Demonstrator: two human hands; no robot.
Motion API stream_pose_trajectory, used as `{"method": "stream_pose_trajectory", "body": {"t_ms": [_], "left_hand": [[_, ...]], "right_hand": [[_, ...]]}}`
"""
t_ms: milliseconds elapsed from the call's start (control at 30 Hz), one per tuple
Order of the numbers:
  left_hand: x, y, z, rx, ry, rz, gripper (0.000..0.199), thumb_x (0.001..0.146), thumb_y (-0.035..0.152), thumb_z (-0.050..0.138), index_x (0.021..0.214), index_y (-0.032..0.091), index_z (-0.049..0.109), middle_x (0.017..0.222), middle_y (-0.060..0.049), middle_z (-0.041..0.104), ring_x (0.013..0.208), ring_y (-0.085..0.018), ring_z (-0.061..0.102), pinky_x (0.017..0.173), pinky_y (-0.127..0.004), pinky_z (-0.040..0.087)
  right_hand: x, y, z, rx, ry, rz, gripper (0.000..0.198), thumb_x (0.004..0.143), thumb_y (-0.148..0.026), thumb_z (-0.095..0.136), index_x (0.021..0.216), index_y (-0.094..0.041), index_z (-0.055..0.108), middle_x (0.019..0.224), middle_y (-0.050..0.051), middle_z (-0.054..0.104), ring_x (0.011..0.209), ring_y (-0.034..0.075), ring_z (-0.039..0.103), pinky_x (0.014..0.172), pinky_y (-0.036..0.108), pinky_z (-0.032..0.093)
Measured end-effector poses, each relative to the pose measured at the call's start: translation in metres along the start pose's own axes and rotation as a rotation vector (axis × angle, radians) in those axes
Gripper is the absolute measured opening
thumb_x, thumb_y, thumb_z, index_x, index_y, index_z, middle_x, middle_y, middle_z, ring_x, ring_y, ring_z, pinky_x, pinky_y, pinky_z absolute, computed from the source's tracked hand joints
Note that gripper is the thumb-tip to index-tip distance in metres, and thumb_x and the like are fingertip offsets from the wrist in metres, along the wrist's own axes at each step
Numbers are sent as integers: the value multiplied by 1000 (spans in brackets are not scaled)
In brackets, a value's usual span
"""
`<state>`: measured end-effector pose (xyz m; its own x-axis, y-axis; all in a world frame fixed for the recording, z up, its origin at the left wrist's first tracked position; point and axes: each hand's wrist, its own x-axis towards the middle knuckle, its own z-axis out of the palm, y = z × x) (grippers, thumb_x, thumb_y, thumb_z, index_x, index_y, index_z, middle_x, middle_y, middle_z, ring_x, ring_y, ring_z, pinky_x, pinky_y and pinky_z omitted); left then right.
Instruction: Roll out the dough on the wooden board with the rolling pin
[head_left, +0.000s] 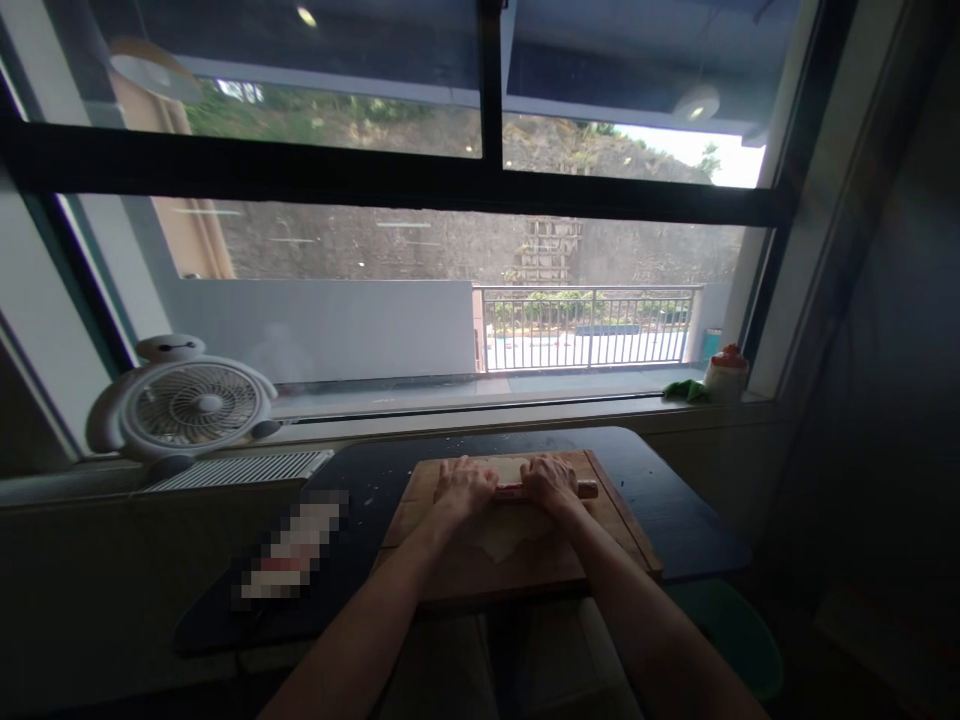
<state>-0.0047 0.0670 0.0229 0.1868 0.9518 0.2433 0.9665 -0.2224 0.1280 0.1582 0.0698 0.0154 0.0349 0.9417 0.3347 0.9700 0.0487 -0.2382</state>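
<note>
A wooden rolling pin point(587, 489) lies crosswise on a thin, pale sheet of dough point(501, 541). My left hand point(465, 484) is closed over the pin's left part, and my right hand point(550, 479) grips it further right, with the pin's end sticking out beyond. Between the two hands a short piece of the pin shows. The dough has an uneven edge and spreads on a wooden board point(619, 540), both in front of and behind the pin. Under my hands the pin is hidden.
The board rests on a dark table point(675, 500). To the left lies a blurred-out flat object point(292, 550). A white fan point(199, 405) stands by the window sill. At the sill's right are a jar point(726, 375) and a green cloth point(685, 390). A green stool point(724, 635) sits at lower right.
</note>
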Motion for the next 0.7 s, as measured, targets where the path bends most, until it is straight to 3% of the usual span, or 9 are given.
{"method": "stream_pose_trajectory", "body": {"t_ms": [367, 700], "left_hand": [[-48, 3, 2, 56, 167, 135, 41, 91, 41, 26, 112, 26, 57, 124, -3, 56, 122, -24, 39, 102, -45, 21], [-12, 0, 9, 76, 119, 59, 41, 89, 39, 28, 108, 22, 60, 121, -6, 58, 123, -28, 37, 104, -50, 17]], "right_hand": [[-53, -3, -3, -13, 131, -61, 42, 91, -33, 28, 82, -18, 66, 95, 9, 66, 95, 21, 53, 91, 34, 26], [-18, 1, 5, -22, 90, -29, 40, 88, -33, 33, 83, -17, 68, 93, 10, 66, 93, 21, 54, 86, 32, 29]]}}
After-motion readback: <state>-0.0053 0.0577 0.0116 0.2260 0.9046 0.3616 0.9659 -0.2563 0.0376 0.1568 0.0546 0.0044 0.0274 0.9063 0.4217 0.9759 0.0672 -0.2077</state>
